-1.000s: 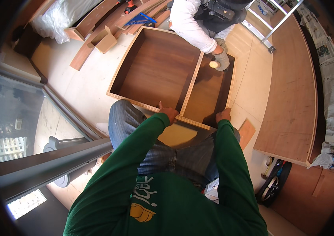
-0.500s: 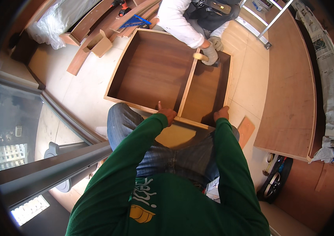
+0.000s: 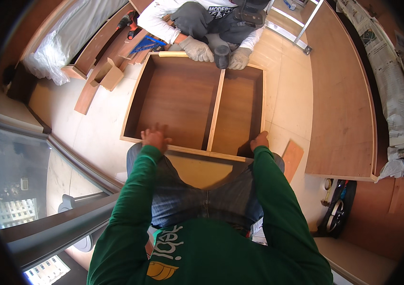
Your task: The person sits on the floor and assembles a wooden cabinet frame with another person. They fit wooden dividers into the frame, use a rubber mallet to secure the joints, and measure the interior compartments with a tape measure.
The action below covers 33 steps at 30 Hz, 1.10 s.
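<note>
A shallow wooden cabinet box (image 3: 178, 99) with pale edges lies open side up, split by an upright divider (image 3: 215, 111) into a wide left part and a narrow right part. My left hand (image 3: 156, 137) is at its near edge, fingers spread and a little blurred, holding nothing. At the near right corner my right hand (image 3: 260, 140) is closed round the side panel. Across from me a co-worker's gloved hand (image 3: 197, 50) holds a mallet (image 3: 222, 57) with a dark head above the divider's far end. The other gloved hand (image 3: 240, 58) rests at the far edge.
Left of the box are a small cardboard box (image 3: 108, 76), a blue triangular square (image 3: 147, 44), a drill (image 3: 127, 23) and wooden boards (image 3: 85, 97). A large wooden panel (image 3: 337, 99) and a ladder (image 3: 287, 31) stand right. One loose board (image 3: 292, 159) lies near my right knee.
My left hand has let go near the divider and moved left along the near edge, fingers spreading. The co-worker's mallet and hands have shifted from inside the right part to the far edge.
</note>
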### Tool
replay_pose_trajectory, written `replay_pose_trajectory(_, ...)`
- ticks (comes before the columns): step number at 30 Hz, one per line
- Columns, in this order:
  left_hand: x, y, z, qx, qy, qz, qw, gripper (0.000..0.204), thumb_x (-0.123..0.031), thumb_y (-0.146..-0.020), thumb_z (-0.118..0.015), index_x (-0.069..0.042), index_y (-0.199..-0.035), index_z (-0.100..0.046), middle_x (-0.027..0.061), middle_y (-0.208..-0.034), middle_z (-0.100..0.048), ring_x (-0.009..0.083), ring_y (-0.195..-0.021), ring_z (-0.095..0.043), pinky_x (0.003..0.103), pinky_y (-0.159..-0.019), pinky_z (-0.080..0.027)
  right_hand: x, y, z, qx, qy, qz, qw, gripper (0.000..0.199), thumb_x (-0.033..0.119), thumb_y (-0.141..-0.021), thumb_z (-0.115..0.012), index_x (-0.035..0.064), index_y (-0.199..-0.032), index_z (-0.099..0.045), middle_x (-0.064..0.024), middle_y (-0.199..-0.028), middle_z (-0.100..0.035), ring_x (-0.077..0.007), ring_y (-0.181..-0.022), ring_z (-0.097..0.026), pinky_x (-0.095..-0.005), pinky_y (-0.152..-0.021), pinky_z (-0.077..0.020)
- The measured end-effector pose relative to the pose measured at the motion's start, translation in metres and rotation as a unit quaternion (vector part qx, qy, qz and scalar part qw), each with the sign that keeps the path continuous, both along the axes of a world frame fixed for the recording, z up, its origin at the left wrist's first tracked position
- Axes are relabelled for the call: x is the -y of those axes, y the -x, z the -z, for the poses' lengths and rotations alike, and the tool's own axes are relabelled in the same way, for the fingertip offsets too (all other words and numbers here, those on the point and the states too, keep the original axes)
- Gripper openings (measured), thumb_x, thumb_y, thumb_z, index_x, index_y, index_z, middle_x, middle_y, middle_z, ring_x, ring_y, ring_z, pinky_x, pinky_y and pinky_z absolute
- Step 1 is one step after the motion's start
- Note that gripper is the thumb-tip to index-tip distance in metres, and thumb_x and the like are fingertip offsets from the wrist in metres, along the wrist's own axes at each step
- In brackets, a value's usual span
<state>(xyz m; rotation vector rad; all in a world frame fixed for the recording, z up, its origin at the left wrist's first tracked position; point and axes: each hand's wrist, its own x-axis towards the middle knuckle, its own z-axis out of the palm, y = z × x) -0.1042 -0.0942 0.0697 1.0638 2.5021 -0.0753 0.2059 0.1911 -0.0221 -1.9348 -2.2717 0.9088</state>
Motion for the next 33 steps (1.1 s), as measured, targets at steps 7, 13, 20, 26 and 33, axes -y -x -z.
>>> replay_pose_trajectory(7,0.048,0.038,-0.003,0.012,0.066,-0.192,0.979,0.074,-0.052,-0.081,-0.072,-0.012,-0.139,-0.051,0.0192,-0.159,-0.026,0.0418,-0.145,-0.026,0.064,-0.113,-0.025,0.003,0.006,-0.008,0.003,0.029,0.022,0.999,0.047,0.008,-0.082,-0.066,-0.0035,-0.115,-0.034,-0.0332,-0.100,-0.065,-0.0468,-0.099,-0.065,-0.0499,-0.088,-0.0517)
replay_pose_trajectory(13,0.040,0.049,0.026,0.026,0.086,-0.102,0.991,0.071,-0.055,-0.082,-0.071,-0.014,-0.137,-0.054,0.0243,-0.151,-0.038,0.0441,-0.139,-0.037,0.057,-0.110,-0.036,-0.002,0.000,0.003,0.019,0.025,0.071,0.997,0.050,0.008,-0.082,-0.068,-0.0029,-0.117,-0.036,-0.0338,-0.105,-0.063,-0.0463,-0.101,-0.064,-0.0510,-0.088,-0.0517)
replay_pose_trajectory(20,0.058,0.063,0.029,0.038,0.040,-0.047,0.997,0.058,-0.049,-0.078,-0.075,-0.007,-0.118,-0.066,0.0258,-0.121,-0.062,0.0434,-0.110,-0.062,0.049,-0.097,-0.049,0.008,0.013,-0.028,0.013,0.082,0.103,0.991,0.057,0.013,-0.083,-0.072,0.0004,-0.125,-0.037,-0.0315,-0.121,-0.055,-0.0457,-0.111,-0.060,-0.0495,-0.093,-0.0523)
replay_pose_trajectory(26,0.058,0.063,0.032,0.028,-0.026,-0.048,0.998,0.055,-0.041,-0.075,-0.080,-0.006,-0.116,-0.067,0.0222,-0.111,-0.067,0.0387,-0.106,-0.064,0.046,-0.093,-0.051,0.006,0.016,-0.022,0.014,0.089,0.136,0.987,0.053,0.014,-0.083,-0.071,0.0070,-0.126,-0.040,-0.0261,-0.123,-0.055,-0.0419,-0.114,-0.058,-0.0503,-0.093,-0.0514)
replay_pose_trajectory(33,0.063,0.057,0.031,-0.058,-0.124,-0.041,0.990,0.056,-0.035,-0.071,-0.083,0.000,-0.112,-0.069,0.0181,-0.109,-0.069,0.0371,-0.106,-0.065,0.045,-0.094,-0.051,0.006,0.020,-0.014,0.000,0.090,0.145,0.985,0.042,0.019,-0.089,-0.061,0.0067,-0.125,-0.041,-0.0272,-0.121,-0.056,-0.0427,-0.113,-0.058,-0.0521,-0.093,-0.0500)
